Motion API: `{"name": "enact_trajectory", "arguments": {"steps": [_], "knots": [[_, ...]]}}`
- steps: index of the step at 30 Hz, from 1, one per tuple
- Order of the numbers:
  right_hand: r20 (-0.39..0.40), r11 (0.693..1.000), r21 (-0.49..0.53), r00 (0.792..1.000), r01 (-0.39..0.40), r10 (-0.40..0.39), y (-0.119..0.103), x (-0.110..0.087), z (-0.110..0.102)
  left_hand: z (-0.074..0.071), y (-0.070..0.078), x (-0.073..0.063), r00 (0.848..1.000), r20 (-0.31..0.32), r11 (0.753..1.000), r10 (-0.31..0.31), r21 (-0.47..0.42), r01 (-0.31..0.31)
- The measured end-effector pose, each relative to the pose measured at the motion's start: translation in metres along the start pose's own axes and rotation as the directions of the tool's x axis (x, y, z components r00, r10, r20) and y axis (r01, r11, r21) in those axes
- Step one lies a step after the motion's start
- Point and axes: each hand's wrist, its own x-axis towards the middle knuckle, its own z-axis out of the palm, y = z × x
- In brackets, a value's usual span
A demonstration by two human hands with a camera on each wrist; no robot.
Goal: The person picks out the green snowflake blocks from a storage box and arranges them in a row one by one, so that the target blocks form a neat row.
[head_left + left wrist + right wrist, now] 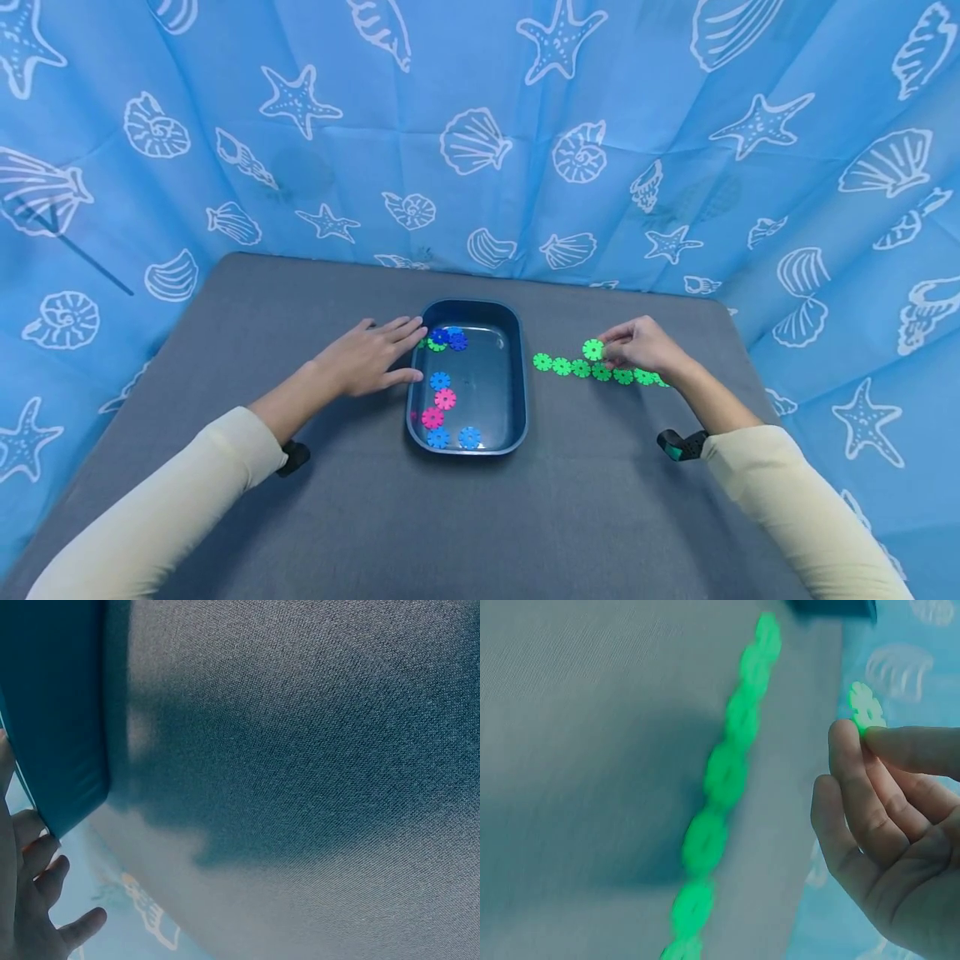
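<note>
Between thumb and fingertips my right hand [889,817] pinches a green notched disc [866,707], held above the table. Below it, a row of several green notched discs [581,367] lies to the right of the tray; the right hand [643,345] covers part of the row in the head view. My left hand [372,357] has its fingers extended, touching the left rim of the dark blue tray [522,392]. In the left wrist view, the left hand's fingers [49,881] lie along the tray's edge.
Inside the tray are blue discs [469,437], pink discs [432,417], dark blue discs [458,342] and a green one partly hidden at the far left corner. The grey cloth-covered table [480,533] backs onto a blue curtain [420,100] with white shell prints.
</note>
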Motion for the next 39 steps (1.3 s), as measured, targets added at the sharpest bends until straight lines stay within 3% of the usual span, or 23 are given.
{"name": "enact_trajectory", "arguments": {"steps": [4,11,25,34,39], "knots": [[-0.039,0.999,-0.003,0.999,-0.037,0.037,0.022,-0.005,-0.017,0.001,-0.001,-0.001,1.000,-0.003,1.000,0.003,0.007,-0.003],[-0.132,0.989,0.086,0.983,-0.118,0.129,0.059,-0.016,-0.039,0.002,-0.001,-0.001,1.000,-0.007,1.000,0.000,0.005,0.000],[-0.257,0.945,0.256,0.928,-0.202,0.268,0.125,-0.046,-0.078,0.005,-0.002,0.001,1.000,-0.010,1.000,-0.006,-0.005,0.006],[-0.320,0.946,0.187,0.894,-0.265,0.313,0.145,-0.053,-0.080,0.002,-0.001,0.001,1.000,-0.004,1.000,-0.008,-0.003,0.008],[-0.337,0.958,0.113,0.897,-0.263,0.286,0.150,-0.053,-0.077,0.001,-0.001,0.001,1.000,-0.001,1.000,-0.007,0.012,0.007]]}}
